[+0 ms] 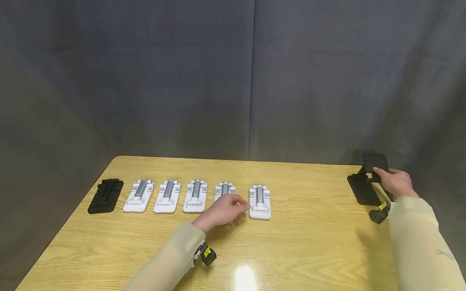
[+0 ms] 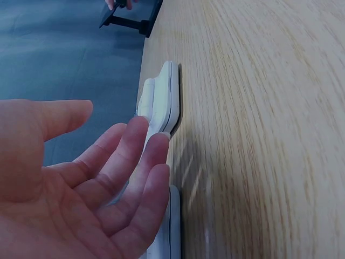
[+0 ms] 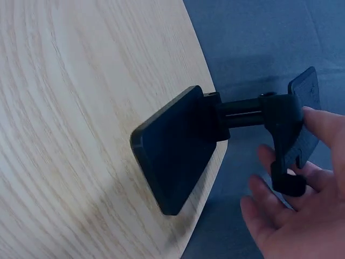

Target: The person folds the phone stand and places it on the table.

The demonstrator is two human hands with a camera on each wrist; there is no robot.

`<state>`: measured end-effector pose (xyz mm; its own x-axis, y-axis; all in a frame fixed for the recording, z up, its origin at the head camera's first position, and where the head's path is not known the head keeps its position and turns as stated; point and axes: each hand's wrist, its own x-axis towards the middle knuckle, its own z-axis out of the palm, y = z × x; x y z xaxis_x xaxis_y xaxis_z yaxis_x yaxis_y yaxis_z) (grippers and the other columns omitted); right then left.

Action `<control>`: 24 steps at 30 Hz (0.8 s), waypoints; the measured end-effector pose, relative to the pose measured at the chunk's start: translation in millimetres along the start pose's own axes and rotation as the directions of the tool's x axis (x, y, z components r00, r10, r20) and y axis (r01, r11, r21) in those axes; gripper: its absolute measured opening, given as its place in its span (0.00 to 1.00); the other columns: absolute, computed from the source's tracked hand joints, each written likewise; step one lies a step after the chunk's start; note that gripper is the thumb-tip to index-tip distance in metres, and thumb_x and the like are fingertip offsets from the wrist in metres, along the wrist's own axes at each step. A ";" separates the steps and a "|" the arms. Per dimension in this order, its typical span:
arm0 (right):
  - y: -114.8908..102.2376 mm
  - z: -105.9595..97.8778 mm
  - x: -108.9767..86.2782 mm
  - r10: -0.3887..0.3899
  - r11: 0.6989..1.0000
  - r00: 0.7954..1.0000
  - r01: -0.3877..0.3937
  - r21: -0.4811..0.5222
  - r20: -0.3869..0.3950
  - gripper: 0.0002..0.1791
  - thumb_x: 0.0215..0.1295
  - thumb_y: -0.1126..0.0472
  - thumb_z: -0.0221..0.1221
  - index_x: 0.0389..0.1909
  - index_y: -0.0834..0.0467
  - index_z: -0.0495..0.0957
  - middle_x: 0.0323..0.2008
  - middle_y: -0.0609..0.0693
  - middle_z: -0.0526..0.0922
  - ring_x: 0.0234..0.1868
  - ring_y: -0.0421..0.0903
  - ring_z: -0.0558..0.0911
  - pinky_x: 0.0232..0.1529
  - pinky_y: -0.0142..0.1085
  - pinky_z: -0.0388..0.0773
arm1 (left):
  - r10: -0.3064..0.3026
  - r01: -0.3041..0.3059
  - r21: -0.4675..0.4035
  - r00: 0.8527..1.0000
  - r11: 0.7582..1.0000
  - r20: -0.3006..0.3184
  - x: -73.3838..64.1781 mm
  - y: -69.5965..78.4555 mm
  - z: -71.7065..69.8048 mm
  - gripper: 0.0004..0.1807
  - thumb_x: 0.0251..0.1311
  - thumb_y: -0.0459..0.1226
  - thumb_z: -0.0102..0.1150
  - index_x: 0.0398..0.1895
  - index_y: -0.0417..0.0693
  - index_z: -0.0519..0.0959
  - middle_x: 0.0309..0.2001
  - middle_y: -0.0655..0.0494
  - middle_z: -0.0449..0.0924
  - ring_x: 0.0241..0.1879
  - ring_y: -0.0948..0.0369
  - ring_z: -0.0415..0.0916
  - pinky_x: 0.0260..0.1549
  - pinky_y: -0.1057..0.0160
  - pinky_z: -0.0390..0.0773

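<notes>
At the table's right end, an unfolded black phone stand [image 1: 365, 192] stands with its upper plate [image 1: 376, 161] raised. My right hand [image 1: 397, 184] holds that plate at its edge, the thumb [image 3: 323, 124] on one side and fingers behind. In the right wrist view the stand's base [image 3: 178, 151] faces the camera. My left hand [image 1: 225, 210] hovers with loosely bent fingers and nothing in it. It lies just left of a folded white phone stand [image 1: 260, 203] and partly covers another white stand [image 1: 225, 189]. Whether its fingertips touch either one is unclear.
Left of my left hand, several folded white phone stands [image 1: 167, 197] lie in a row. A folded black phone stand [image 1: 106, 196] ends that row near the table's left edge. Behind the wooden table [image 1: 302, 242] hangs a dark grey curtain [image 1: 182, 81].
</notes>
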<state>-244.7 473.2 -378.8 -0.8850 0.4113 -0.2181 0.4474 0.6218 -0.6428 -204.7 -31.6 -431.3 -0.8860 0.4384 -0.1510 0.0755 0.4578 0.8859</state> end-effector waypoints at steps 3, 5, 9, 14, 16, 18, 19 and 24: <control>-2.4 1.4 1.6 0.023 0.999 1.000 -0.023 0.045 -0.003 0.51 0.74 0.35 0.45 0.76 0.73 0.41 0.75 0.77 0.38 0.74 0.75 0.47 0.70 0.64 0.53 | 0.001 -0.001 -0.003 1.000 1.000 -0.004 0.2 0.7 -0.9 0.16 0.73 0.44 0.59 0.51 0.40 0.81 0.35 0.49 0.85 0.35 0.52 0.83 0.36 0.51 0.84; -3.9 2.2 2.2 0.040 0.997 0.999 -0.040 0.073 0.000 0.52 0.73 0.35 0.46 0.77 0.71 0.41 0.76 0.75 0.38 0.74 0.74 0.46 0.71 0.64 0.52 | 0.002 -0.002 -0.008 1.000 1.000 -0.002 0.5 0.6 -1.0 0.17 0.73 0.44 0.59 0.51 0.40 0.81 0.35 0.49 0.85 0.35 0.52 0.83 0.37 0.51 0.84; -6.0 4.8 5.0 0.024 0.993 0.999 -0.026 0.119 0.024 0.54 0.72 0.34 0.49 0.77 0.73 0.42 0.75 0.76 0.42 0.74 0.74 0.50 0.70 0.65 0.55 | -0.003 0.003 -0.022 1.000 1.000 0.002 0.6 0.4 -0.7 0.17 0.73 0.44 0.59 0.51 0.40 0.81 0.36 0.48 0.84 0.36 0.52 0.83 0.38 0.51 0.84; -8.8 9.8 9.1 -0.067 0.981 0.997 0.057 0.185 0.046 0.50 0.73 0.38 0.51 0.73 0.77 0.51 0.68 0.77 0.57 0.66 0.70 0.67 0.66 0.61 0.66 | -0.001 0.001 -0.017 1.000 1.000 -0.003 0.5 0.6 -1.4 0.15 0.73 0.43 0.58 0.51 0.40 0.81 0.36 0.48 0.85 0.36 0.51 0.83 0.38 0.51 0.84; -10.7 11.3 10.6 -0.096 0.978 0.994 0.086 0.188 0.045 0.48 0.73 0.39 0.52 0.72 0.77 0.54 0.65 0.75 0.61 0.59 0.64 0.73 0.62 0.53 0.74 | 0.002 -0.003 -0.019 1.000 1.000 -0.004 0.4 0.9 -1.8 0.15 0.74 0.42 0.57 0.52 0.39 0.81 0.36 0.48 0.85 0.36 0.51 0.83 0.38 0.51 0.84; -13.2 12.5 11.1 -0.111 0.978 0.993 0.101 0.181 0.045 0.47 0.74 0.40 0.52 0.72 0.78 0.54 0.65 0.74 0.62 0.53 0.56 0.76 0.55 0.44 0.80 | 0.005 -0.005 -0.021 1.000 1.000 -0.003 0.4 1.2 -2.2 0.15 0.74 0.42 0.57 0.52 0.39 0.81 0.36 0.47 0.85 0.36 0.51 0.83 0.38 0.51 0.84; -14.4 12.9 10.9 -0.117 0.979 0.992 0.107 0.173 0.046 0.47 0.74 0.41 0.52 0.72 0.78 0.54 0.65 0.74 0.63 0.52 0.54 0.75 0.52 0.41 0.81 | 0.006 -0.006 -0.023 1.000 1.000 -0.004 0.4 1.3 -2.3 0.15 0.74 0.42 0.57 0.52 0.39 0.81 0.36 0.47 0.85 0.36 0.51 0.83 0.38 0.51 0.84; -25.5 16.3 7.1 -0.128 0.978 0.991 0.121 0.167 0.035 0.40 0.73 0.42 0.53 0.64 0.75 0.66 0.60 0.71 0.66 0.50 0.54 0.74 0.46 0.38 0.80 | 0.008 -0.009 -0.020 1.000 1.000 -0.013 -0.1 2.2 -2.7 0.14 0.74 0.41 0.58 0.51 0.39 0.81 0.36 0.46 0.85 0.36 0.50 0.84 0.38 0.51 0.85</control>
<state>-264.4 449.3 -375.9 -0.9390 0.3046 -0.1594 0.3094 0.5465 -0.7782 -205.6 -32.7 -428.1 -0.8914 0.4318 -0.1378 0.0738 0.4383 0.8958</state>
